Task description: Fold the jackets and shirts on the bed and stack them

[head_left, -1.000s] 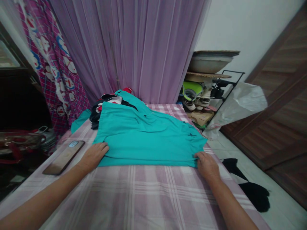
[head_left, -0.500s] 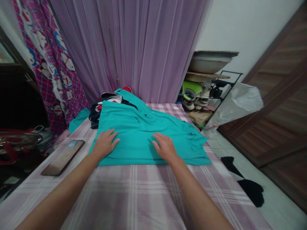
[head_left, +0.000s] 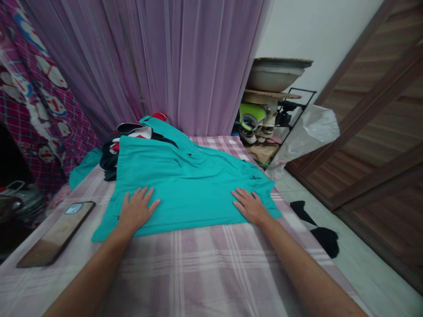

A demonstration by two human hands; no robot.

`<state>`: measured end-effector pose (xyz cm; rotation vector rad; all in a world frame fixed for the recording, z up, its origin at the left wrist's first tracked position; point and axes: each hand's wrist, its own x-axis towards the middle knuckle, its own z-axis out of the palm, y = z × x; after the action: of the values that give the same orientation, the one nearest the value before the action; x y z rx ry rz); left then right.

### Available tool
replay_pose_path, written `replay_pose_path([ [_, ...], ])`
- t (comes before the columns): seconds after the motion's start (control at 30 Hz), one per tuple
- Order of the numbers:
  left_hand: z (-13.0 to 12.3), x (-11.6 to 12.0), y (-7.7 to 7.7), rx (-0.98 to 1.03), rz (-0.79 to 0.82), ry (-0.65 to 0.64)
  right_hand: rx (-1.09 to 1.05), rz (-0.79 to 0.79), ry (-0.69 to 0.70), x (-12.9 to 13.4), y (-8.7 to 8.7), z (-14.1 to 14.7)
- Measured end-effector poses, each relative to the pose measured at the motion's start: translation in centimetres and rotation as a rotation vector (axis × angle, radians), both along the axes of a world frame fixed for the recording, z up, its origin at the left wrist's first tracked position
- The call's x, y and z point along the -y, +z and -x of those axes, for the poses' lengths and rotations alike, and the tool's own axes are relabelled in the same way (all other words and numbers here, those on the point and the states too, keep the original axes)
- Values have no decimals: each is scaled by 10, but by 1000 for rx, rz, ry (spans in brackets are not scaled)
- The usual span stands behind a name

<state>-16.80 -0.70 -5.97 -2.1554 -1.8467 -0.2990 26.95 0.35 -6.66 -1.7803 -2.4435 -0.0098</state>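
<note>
A turquoise garment (head_left: 188, 193), which looks like a pair of trousers or a similar piece of clothing, lies spread over the plaid bedsheet (head_left: 198, 273). My left hand (head_left: 136, 209) rests flat on its near left part, fingers apart. Toward its right end, my right hand (head_left: 249, 204) lies palm down with the fingers stretched out. Neither hand grips the cloth. Small wrinkles run across the upper middle of the fabric. Part of the garment reaches back over a pile of dark, white and red clothes (head_left: 110, 154).
A phone (head_left: 59, 233) lies face down at the left. Purple curtains (head_left: 185, 66) hang behind the bed. At the back right stands a rack (head_left: 291, 127) with shoes and a basin (head_left: 276, 77). Dark cloth (head_left: 322, 237) lies on the floor, near a wooden door (head_left: 373, 123).
My right hand has slid right along the garment, while my left hand stays near the left end. The garment's near left corner now spreads further left. The view has shifted slightly right.
</note>
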Motion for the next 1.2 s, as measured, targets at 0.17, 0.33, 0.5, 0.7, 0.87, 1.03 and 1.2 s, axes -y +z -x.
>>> replay_pose_path([
  [0.17, -1, 7, 7, 97, -224, -87, -66, -144, 19, 3, -3, -13],
  [0.33, 23, 40, 10, 145, -128, -310, -174, -307, 88, 36, 9, -26],
  [0.5, 67, 73, 7, 41, 63, -470, -71, -241, 242, 68, 9, -55],
  [0.7, 86, 68, 6, -69, 90, -519, 28, -241, 130, 50, -1, -58],
  [0.87, 94, 68, 4, -45, -12, -412, 20, -292, 85, 46, 27, -55],
  [1.03, 108, 103, -6, 3, -24, -379, 39, -212, 105, 76, 32, -63],
  [1.2, 100, 117, 0, 44, 122, -311, 14, 15, 96, 94, 26, -57],
])
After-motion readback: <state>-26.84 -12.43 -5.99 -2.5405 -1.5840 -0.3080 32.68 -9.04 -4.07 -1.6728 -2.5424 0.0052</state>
